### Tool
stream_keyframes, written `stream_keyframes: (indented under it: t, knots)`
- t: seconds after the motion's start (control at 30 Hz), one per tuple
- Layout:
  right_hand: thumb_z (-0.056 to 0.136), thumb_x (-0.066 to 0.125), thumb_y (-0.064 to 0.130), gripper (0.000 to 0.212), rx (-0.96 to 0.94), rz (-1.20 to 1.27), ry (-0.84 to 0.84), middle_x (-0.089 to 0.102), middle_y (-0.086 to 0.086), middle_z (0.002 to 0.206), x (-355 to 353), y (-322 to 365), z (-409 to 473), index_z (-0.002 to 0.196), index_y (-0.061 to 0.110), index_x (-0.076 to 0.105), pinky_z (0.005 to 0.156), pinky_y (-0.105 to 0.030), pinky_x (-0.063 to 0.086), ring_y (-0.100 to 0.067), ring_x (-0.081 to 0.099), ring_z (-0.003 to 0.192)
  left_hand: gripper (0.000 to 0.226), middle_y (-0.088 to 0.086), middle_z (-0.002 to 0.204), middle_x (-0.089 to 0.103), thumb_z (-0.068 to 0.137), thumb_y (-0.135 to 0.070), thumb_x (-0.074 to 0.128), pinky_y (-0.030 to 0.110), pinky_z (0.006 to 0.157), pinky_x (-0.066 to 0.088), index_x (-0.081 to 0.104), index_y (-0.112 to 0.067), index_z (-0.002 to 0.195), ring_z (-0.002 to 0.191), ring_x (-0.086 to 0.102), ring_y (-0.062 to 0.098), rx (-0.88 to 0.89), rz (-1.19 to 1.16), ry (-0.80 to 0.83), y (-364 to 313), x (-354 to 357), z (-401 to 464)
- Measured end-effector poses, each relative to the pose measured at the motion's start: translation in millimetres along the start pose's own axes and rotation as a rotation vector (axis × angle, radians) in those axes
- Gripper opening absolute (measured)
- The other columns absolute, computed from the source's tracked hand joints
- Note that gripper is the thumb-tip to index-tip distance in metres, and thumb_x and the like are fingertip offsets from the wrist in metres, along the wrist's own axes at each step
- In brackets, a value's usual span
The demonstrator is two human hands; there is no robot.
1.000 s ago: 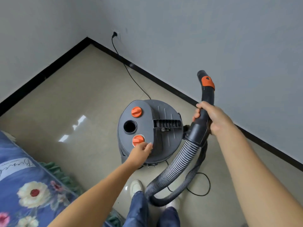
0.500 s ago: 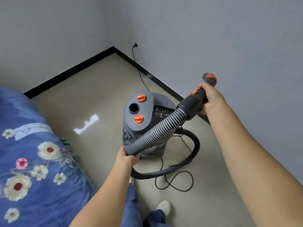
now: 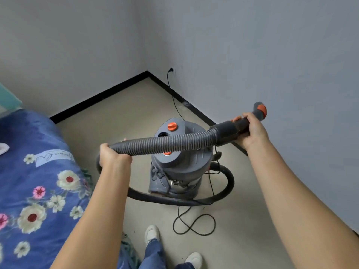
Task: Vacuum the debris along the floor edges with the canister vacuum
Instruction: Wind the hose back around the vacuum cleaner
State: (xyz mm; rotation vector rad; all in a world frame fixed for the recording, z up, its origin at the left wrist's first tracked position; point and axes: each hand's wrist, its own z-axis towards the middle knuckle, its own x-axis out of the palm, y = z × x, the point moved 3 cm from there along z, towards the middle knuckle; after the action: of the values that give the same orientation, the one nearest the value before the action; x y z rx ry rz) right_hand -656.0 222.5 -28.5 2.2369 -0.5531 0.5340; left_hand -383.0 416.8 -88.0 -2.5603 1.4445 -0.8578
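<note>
A grey canister vacuum point(image 3: 182, 164) with orange knobs stands upright on the beige floor near the room's corner. Its ribbed grey hose point(image 3: 165, 143) stretches level across the canister's top, then loops down around the base. My left hand point(image 3: 111, 155) grips the hose at its left end. My right hand point(image 3: 250, 132) grips the dark hose handle point(image 3: 236, 126), whose orange-marked tip points right toward the wall. No debris is visible along the black baseboard point(image 3: 101, 98).
A bed with a blue floral cover point(image 3: 35, 187) fills the left side. The vacuum's black power cord point(image 3: 194, 224) coils on the floor in front of the canister and runs up to a wall socket point(image 3: 171, 70). My white shoes point(image 3: 152, 233) stand below.
Both hands lifted the hose higher and pulled it straight across the canister top. My left hand left the orange knob a second ago and took the hose. The view tilted up.
</note>
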Motion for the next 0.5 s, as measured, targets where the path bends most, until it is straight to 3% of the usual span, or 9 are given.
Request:
stream_keyframes:
  t: [0.1,0.2,0.3,0.43,0.5]
  knots:
    - [0.092,0.057,0.011,0.008,0.052,0.086,-0.017,0.058,-0.006,0.064,-1.2,-4.6,7.1,0.086,0.009,0.052,0.066,-0.035,0.055,-0.015,0.059,0.06,0.034,0.012,0.11,0.058,0.088,-0.017,0.062,0.04,0.054,0.06,0.049,-0.007,0.117,0.084,0.064,0.029,0.143,0.055,0.078,-16.3,37.7,3.6]
    - [0.094,0.058,0.013,0.01,0.068,0.089,-0.054,0.06,-0.012,0.087,-0.8,-7.1,21.5,0.094,0.008,0.05,0.067,-0.036,0.058,-0.019,0.063,0.071,0.039,0.013,0.104,0.056,0.085,-0.013,0.066,0.045,0.06,0.06,0.048,-0.007,0.119,0.084,0.063,0.029,0.156,0.128,0.209,-19.8,81.8,14.3]
    - [0.094,0.059,0.016,0.016,0.099,0.042,-0.088,0.061,-0.018,0.095,3.2,-9.2,40.9,0.096,0.007,0.046,0.064,-0.04,0.059,-0.026,0.066,0.076,0.034,0.015,0.09,0.057,0.086,-0.012,0.066,0.039,0.054,0.059,0.048,-0.006,0.113,0.068,0.061,0.025,0.127,0.141,0.361,-11.5,135.7,29.3]
    - [0.093,0.061,0.014,0.02,0.092,-0.03,-0.232,0.061,-0.021,0.101,-0.9,-12.6,79.8,0.102,0.008,0.045,0.077,-0.043,0.055,-0.033,0.065,0.086,0.027,0.014,0.08,0.057,0.087,-0.012,0.063,0.032,0.058,0.056,0.047,-0.007,0.108,0.061,0.06,0.024,0.034,0.211,0.438,18.0,203.3,58.4]
    - [0.091,0.061,0.009,0.029,0.063,-0.025,-0.328,0.06,-0.019,0.107,-1.4,-12.1,102.5,0.115,0.007,0.044,0.07,-0.041,0.055,-0.03,0.064,0.086,0.027,0.011,0.077,0.058,0.087,-0.013,0.063,0.031,0.059,0.056,0.048,-0.005,0.108,0.06,0.06,0.022,-0.015,0.327,0.472,39.0,232.1,73.4]
